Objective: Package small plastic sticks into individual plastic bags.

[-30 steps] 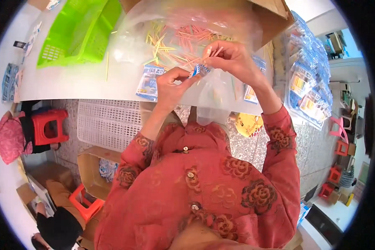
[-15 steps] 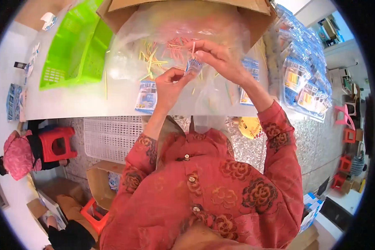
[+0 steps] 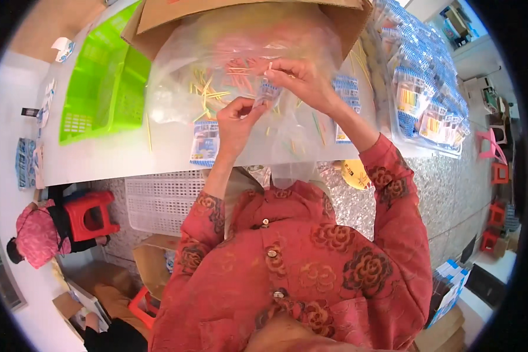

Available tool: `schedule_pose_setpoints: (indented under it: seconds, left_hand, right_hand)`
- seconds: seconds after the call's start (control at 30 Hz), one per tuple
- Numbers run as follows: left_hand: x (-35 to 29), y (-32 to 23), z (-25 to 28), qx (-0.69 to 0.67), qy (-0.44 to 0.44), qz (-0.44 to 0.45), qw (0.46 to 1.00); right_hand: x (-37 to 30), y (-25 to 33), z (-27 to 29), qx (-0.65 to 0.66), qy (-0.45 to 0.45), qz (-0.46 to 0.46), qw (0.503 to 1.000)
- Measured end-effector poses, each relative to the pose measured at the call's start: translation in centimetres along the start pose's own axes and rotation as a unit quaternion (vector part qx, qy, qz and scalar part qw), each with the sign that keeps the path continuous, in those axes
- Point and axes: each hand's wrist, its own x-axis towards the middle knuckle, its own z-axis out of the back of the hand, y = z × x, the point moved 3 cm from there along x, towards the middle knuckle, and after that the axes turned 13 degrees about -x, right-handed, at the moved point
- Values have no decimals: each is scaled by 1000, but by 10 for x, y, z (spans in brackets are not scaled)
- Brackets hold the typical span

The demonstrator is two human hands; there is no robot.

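I have the left hand (image 3: 236, 123) in a pinching grip, thumb and forefinger closed on the lower part of a small blue-and-white packet (image 3: 268, 94), which is held up over the middle of the desk (image 3: 94, 159). My right hand (image 3: 270, 73) is just beyond it to the right, with a short pale stick (image 3: 270, 66) grasped at the fingertips, close by the packet's far end; I cannot tell whether the two touch. Beyond the left hand, yellow sticks (image 3: 205, 94) lie in a loose heap, with pink sticks (image 3: 240, 71) farther off and to their right, both on a clear plastic bag (image 3: 170, 82) that spreads out from a cardboard box (image 3: 246, 13) at the far side. A flat packet (image 3: 205, 146) rests at the near edge, left of the left wrist, and more packets (image 3: 347, 97) lie to the right, beside the right forearm. On the left I see a bright green basket (image 3: 82, 108), a lone yellow stick (image 3: 149, 136) just beside it; on the right stands a clear tray (image 3: 395, 126) heaped with filled packets (image 3: 416, 88).
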Motion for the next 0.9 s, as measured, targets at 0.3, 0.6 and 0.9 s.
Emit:
schedule_pose_setpoints:
  seconds: [0.3, 0.6, 0.9]
  left_hand:
    - [-2, 2, -4, -89, 20, 8, 996]
    - [-9, 0, -14, -135, 48, 42, 989]
    - [-20, 1, -29, -160, 57, 61, 984]
  right_hand:
    - [-13, 7, 2, -37, 20, -57, 997]
    - [-19, 3, 9, 33, -48, 56, 997]
    - [-35, -10, 22, -22, -30, -24, 999]
